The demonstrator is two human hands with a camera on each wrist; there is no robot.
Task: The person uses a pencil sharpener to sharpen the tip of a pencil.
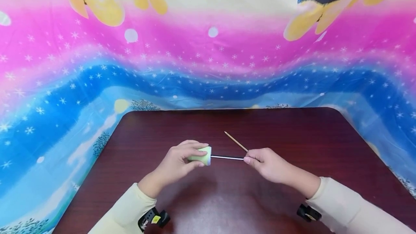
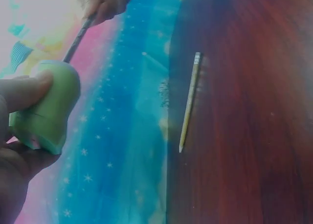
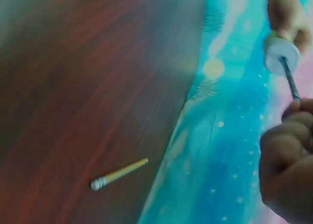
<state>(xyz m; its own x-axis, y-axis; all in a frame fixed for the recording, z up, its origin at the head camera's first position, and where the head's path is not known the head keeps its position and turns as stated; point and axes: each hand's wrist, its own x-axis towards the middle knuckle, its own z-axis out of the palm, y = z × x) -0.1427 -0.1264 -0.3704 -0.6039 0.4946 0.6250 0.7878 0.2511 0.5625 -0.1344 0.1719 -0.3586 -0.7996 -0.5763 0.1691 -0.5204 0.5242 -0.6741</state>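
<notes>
My left hand (image 1: 175, 160) grips a light green pencil sharpener (image 1: 205, 156), thumb on one side and fingers on the other. Into the sharpener's pale end face runs a dark striped pencil (image 1: 227, 157); its tip is hidden inside. The right hand (image 1: 269, 164) pinches that pencil a short way from the sharpener, and the hand hides the rest of it. In the left wrist view the green body (image 2: 49, 104) looks waisted, narrowing in the middle. A yellow pencil (image 2: 190, 104) lies on the table beyond the hands, touched by neither.
The dark red-brown wooden table (image 1: 156, 129) has rounded far corners. Behind it and along its sides hangs a printed pink and blue cloth (image 1: 201, 78). Each sleeve carries a black wrist camera (image 1: 152, 219) near the table's front.
</notes>
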